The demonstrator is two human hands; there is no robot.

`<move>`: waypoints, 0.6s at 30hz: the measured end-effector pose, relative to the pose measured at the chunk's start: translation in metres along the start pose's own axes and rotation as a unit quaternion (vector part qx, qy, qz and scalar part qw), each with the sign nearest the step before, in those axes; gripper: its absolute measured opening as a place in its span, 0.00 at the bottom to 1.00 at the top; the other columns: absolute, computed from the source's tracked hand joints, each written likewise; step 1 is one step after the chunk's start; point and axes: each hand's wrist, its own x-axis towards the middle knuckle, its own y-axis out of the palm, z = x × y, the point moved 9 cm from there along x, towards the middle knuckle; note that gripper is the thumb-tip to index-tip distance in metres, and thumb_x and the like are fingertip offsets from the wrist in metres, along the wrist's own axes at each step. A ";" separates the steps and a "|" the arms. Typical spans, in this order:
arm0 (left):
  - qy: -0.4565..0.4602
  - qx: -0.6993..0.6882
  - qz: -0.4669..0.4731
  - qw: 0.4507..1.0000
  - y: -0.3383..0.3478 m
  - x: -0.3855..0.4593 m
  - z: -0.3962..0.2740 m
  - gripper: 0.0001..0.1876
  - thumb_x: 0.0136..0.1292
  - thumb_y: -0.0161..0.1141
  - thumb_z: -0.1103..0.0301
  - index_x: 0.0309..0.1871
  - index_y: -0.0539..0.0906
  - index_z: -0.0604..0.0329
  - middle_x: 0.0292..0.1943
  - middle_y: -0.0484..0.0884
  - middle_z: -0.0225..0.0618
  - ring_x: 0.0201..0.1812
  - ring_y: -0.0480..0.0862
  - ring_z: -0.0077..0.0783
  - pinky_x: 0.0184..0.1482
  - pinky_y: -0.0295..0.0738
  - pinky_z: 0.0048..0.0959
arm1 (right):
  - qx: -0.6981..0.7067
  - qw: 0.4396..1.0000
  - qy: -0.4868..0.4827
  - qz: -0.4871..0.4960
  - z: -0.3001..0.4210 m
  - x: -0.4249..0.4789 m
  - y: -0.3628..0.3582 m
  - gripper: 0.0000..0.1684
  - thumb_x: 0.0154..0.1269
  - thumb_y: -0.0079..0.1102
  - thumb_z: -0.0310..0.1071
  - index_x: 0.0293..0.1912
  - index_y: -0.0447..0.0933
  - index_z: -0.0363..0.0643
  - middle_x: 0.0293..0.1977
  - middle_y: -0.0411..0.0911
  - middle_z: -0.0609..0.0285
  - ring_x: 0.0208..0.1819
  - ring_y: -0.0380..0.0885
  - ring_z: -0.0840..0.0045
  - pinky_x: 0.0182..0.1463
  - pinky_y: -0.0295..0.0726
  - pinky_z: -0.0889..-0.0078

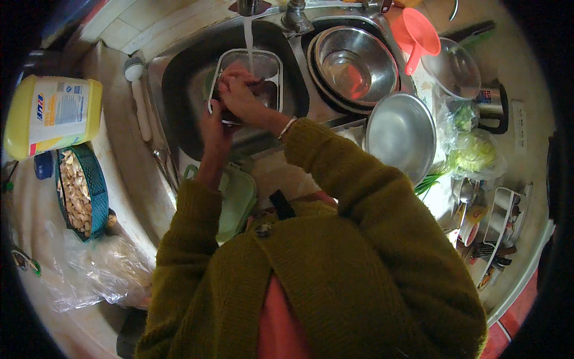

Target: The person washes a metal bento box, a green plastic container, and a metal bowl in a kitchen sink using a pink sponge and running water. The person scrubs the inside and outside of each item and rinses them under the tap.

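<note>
In the left basin of a steel sink [184,94], a clear rectangular container [273,65] with a pale rim stands tilted under the stream of water [249,38]. My left hand [216,125] grips the container's near left side. My right hand [244,101] reaches down into it, fingers bunched against a soft pinkish piece [237,69]. Whether that piece is meat or cloth I cannot tell. The faucet [251,6] is running straight into the container. Part of a green thing [209,83] shows beside the container, mostly hidden.
Stacked steel bowls [354,58] fill the right basin. Near them are a metal bowl [401,134], a pink dipper [415,33] and bagged cabbage [475,155]. Leftward are a white brush [136,85], a yellow jug [54,116] and a teal basket [96,193]. A green lid [237,197] lies before me.
</note>
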 end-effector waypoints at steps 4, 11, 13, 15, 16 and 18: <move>0.038 0.075 -0.004 0.996 0.004 -0.004 -0.011 0.22 0.63 0.47 0.50 0.52 0.69 0.55 0.42 0.74 0.35 0.43 0.75 0.32 0.32 0.80 0.37 | 0.221 0.968 0.105 -0.046 -0.012 -0.001 0.003 0.14 0.59 0.47 0.31 0.44 0.67 0.38 0.45 0.65 0.58 0.48 0.64 0.74 0.49 0.65 0.75; 0.021 0.005 0.015 1.000 0.002 -0.003 -0.025 0.20 0.64 0.47 0.53 0.52 0.69 0.56 0.43 0.74 0.33 0.41 0.76 0.30 0.33 0.78 0.30 | 0.131 0.958 0.048 0.250 0.013 -0.033 0.020 0.19 0.55 0.51 0.32 0.48 0.65 0.40 0.46 0.65 0.58 0.45 0.67 0.74 0.46 0.69 0.72; 0.008 0.002 0.016 1.000 0.004 -0.003 -0.022 0.19 0.64 0.47 0.54 0.52 0.69 0.57 0.43 0.73 0.33 0.40 0.76 0.29 0.33 0.78 0.29 | 0.065 0.965 -0.034 0.251 0.014 -0.027 0.016 0.21 0.53 0.54 0.33 0.48 0.65 0.41 0.47 0.65 0.56 0.45 0.69 0.68 0.44 0.71 0.65; 0.030 0.041 0.006 0.999 0.002 -0.004 -0.029 0.19 0.64 0.47 0.56 0.53 0.69 0.57 0.43 0.73 0.33 0.41 0.76 0.29 0.34 0.77 0.29 | -0.272 0.917 -0.183 0.229 0.028 -0.029 0.008 0.22 0.52 0.54 0.34 0.48 0.65 0.41 0.46 0.65 0.54 0.44 0.70 0.62 0.44 0.71 0.60; 0.041 0.062 -0.002 0.997 -0.001 -0.005 -0.033 0.19 0.64 0.47 0.56 0.53 0.68 0.58 0.43 0.73 0.33 0.41 0.76 0.28 0.35 0.77 0.29 | -0.427 0.844 -0.250 0.208 0.036 -0.034 0.009 0.22 0.52 0.55 0.34 0.48 0.65 0.41 0.46 0.66 0.52 0.44 0.70 0.59 0.44 0.71 0.57; 0.049 0.033 -0.038 0.998 -0.012 0.005 -0.042 0.18 0.65 0.47 0.59 0.55 0.68 0.57 0.43 0.73 0.32 0.42 0.76 0.28 0.36 0.76 0.28 | -0.418 0.845 -0.257 0.212 0.036 -0.038 0.008 0.23 0.51 0.53 0.33 0.49 0.65 0.42 0.43 0.68 0.51 0.47 0.68 0.57 0.46 0.70 0.54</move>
